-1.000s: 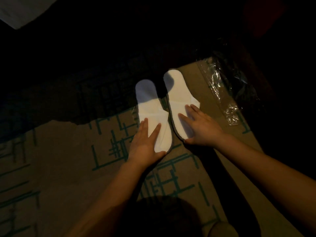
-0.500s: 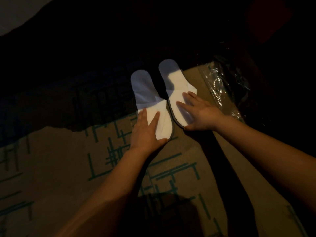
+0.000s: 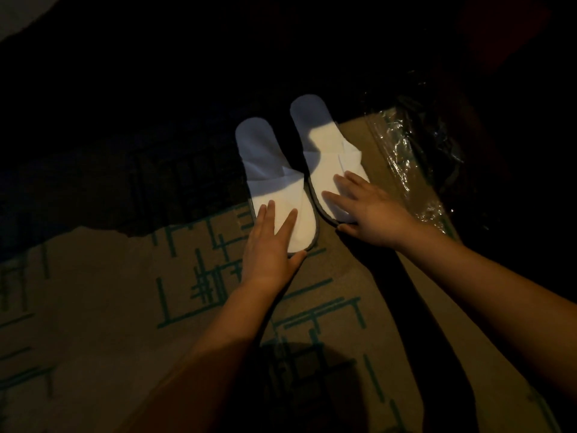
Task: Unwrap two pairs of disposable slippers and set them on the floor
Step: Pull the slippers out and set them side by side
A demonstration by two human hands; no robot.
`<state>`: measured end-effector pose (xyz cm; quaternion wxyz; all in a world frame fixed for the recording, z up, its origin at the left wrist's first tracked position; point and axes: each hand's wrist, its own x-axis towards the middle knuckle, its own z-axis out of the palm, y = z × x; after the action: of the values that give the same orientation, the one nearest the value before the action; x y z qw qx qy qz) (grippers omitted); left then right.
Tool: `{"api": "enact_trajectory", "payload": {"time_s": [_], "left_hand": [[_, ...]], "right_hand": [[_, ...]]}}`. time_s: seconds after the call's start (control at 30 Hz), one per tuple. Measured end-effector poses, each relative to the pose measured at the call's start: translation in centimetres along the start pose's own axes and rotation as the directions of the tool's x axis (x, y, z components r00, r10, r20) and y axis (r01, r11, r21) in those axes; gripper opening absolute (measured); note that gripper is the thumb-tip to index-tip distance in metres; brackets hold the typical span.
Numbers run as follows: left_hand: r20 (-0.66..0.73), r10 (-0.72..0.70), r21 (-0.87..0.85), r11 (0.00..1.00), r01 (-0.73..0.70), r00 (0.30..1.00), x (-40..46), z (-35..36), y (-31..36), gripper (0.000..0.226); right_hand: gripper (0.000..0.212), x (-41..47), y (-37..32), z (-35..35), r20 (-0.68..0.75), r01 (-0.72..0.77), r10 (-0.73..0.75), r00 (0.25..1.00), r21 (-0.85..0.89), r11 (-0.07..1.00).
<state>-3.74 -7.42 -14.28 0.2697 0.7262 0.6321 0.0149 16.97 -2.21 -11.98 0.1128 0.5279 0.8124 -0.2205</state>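
L hand (image 3: 268, 245) & R hand (image 3: 371, 210) flat, fingers spread, still pressing slippers (image 3: 274, 179), unmoved

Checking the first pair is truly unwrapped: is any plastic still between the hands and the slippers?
Nothing visible. The left hand and right hand rest directly on the white slippers; the clear wrapper lies beside them.

Count, dim light, head view:
- Flat white disposable slippers with grey sole edging: two, a left slipper (image 3: 274, 182) and a right slipper (image 3: 327, 157).
- Bare hands: two, left hand (image 3: 270, 248) and right hand (image 3: 371, 210).
- Crumpled clear plastic wrapper (image 3: 409, 157): one visible; more cannot be told in the shadow.
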Motion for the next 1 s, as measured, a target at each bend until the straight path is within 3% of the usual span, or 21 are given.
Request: {"api": "enact_trajectory", "payload": {"time_s": [0.7,1.0], "left_hand": [[-0.046,0.025,0.019,1.0,-0.024,0.999,2.4,-0.6,-0.5,0.075],[0.04,0.015,0.049,0.999,-0.017,0.999,1.9,-2.1,-0.2,0.077]], "right_hand": [[0.07,1.6,1.1,-1.4,0.045,0.034,-0.032,0.998,-0.044,0.998],[0.069,0.6,-0.3,-2.0,-0.023,-0.014,0.014,1.0,-0.015,1.0]]}}
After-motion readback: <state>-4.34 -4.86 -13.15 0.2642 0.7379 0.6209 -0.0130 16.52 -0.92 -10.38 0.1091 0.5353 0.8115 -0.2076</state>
